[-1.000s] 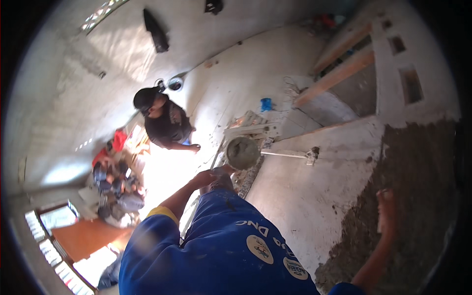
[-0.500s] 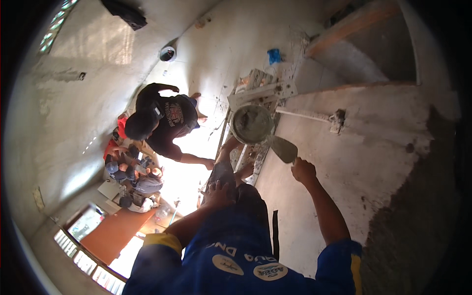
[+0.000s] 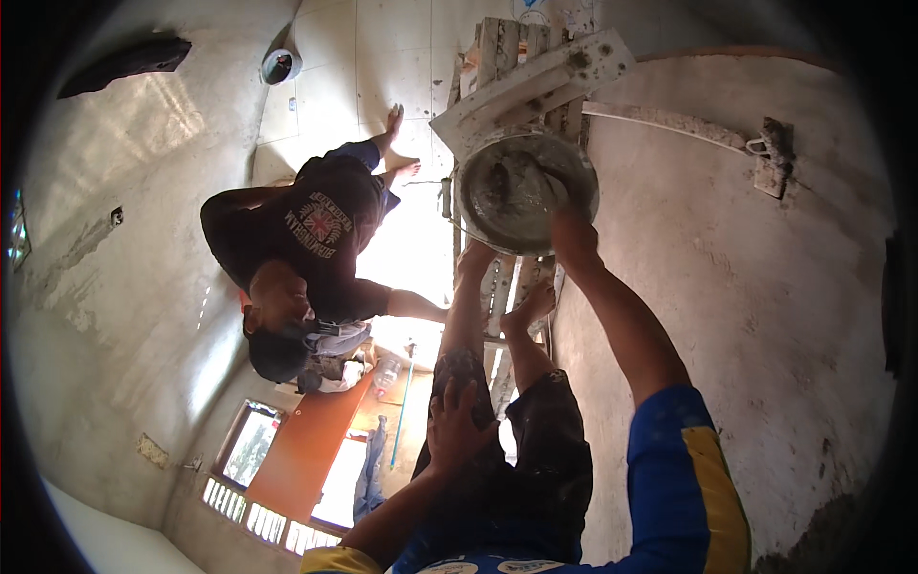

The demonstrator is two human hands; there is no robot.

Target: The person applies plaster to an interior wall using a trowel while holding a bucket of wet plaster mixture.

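Rests left hand open on the left leg; reaches with right hand, nearer to the bucket straight ahead and over its near-right rim, seemingly closed around a mostly hidden trowel pointed away into grey mortar. Half a second ago, held that trowel outside the bucket, near right.

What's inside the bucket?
Wet-looking grey mix, with the right hand at its near-right side. The mix hides the bottom of the bucket; whether the hand grips anything is unclear.
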